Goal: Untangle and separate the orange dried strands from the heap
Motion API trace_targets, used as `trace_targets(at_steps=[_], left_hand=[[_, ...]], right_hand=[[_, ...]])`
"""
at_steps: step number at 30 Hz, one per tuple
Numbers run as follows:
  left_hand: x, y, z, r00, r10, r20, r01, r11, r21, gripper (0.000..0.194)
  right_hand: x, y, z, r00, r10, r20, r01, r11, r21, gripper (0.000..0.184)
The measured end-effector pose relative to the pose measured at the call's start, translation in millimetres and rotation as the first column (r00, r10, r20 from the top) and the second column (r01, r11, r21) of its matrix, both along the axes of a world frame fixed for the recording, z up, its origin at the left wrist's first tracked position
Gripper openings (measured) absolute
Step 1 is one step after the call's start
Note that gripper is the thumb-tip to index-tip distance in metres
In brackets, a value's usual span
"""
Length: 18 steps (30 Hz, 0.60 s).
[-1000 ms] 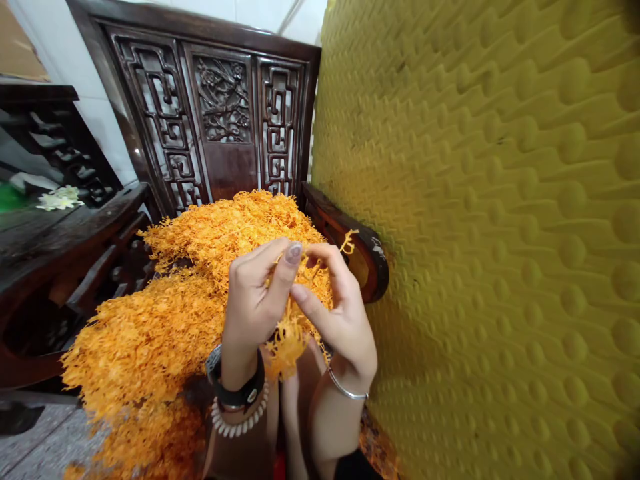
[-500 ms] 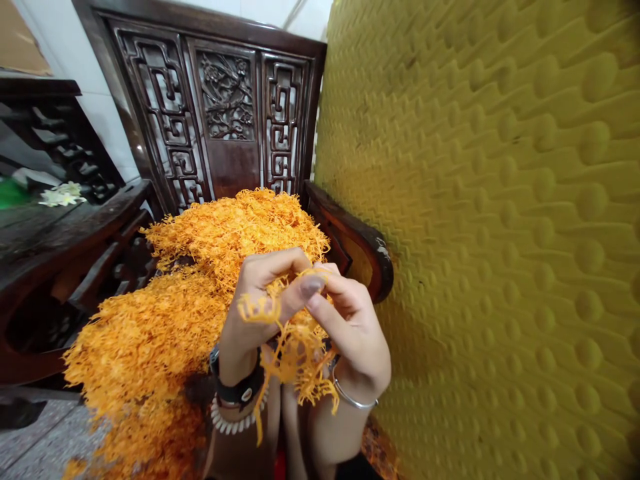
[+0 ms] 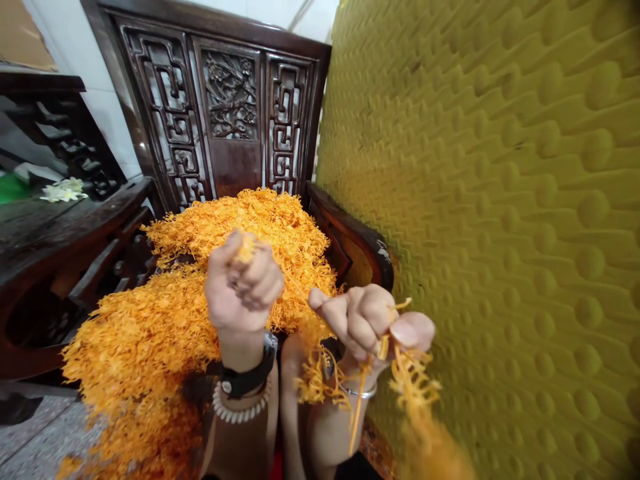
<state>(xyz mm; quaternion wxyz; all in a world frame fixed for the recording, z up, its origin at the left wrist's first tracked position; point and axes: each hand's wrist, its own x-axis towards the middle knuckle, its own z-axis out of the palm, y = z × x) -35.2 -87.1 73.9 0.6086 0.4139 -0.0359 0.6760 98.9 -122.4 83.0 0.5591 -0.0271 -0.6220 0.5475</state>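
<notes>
From my remote screen I count two hands, both closed narrow, and neither is wide. The left hand (image 3: pixel 243 287) pinches a small tuft of orange strands, and the right hand (image 3: pixel 365 323) pinches a longer bunch that hangs down. I judge they are held apart so the strands separate from the one large pile of orange strands (image 3: pixel 260 227), which lies on a dark carved wooden chair (image 3: pixel 230 100). (I count three wrist pieces: a black wristband (image 3: pixel 247 380) and a white bead bracelet (image 3: pixel 235 407) on the left, a thin silver bangle (image 3: pixel 361 393) on the right.)
</notes>
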Motion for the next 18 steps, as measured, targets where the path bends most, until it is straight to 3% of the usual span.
trace_targets(at_steps=[2, 3, 5, 7, 9, 12, 14, 18], left_hand=[[-17, 9, -3.5, 0.991, 0.057, 0.119, -0.054, 0.998, -0.031, 0.049], [-25, 12, -5.4, 0.985, 0.09, 0.148, -0.085, 0.996, -0.04, 0.048], [-37, 13, -8.1, 0.98, 0.15, 0.128, -0.144, 0.988, -0.052, 0.045], [-41, 9, -7.8, 0.97, 0.238, 0.047, -0.234, 0.97, -0.072, 0.035], [-37, 2, -5.0, 0.934, 0.353, -0.051, -0.357, 0.929, -0.097, 0.027], [-24, -5, 0.6, 0.853, 0.488, -0.185, -0.516, 0.841, -0.161, 0.02], [-17, -7, 2.6, 0.828, 0.51, -0.231, -0.553, 0.813, -0.184, 0.017], [-11, -4, -0.3, 0.871, 0.404, -0.279, -0.448, 0.886, -0.119, 0.019]], right_hand=[[4, -4, -0.3, 0.984, -0.179, -0.01, 0.178, 0.983, -0.039, 0.047], [5, -6, -1.4, 0.943, -0.331, 0.019, 0.331, 0.939, -0.095, 0.045], [5, -9, -4.8, 0.816, -0.569, 0.104, 0.578, 0.8, -0.162, 0.038], [4, -9, -8.3, 0.717, -0.675, 0.174, 0.697, 0.694, -0.181, 0.031], [2, -7, -10.4, 0.679, -0.714, 0.174, 0.734, 0.646, -0.211, 0.024], [1, -3, -11.1, 0.677, -0.721, 0.146, 0.732, 0.64, -0.233, 0.016], [1, -2, -11.1, 0.67, -0.726, 0.154, 0.739, 0.633, -0.229, 0.015], [1, 1, -11.4, 0.584, -0.791, 0.183, 0.81, 0.553, -0.195, 0.015]])
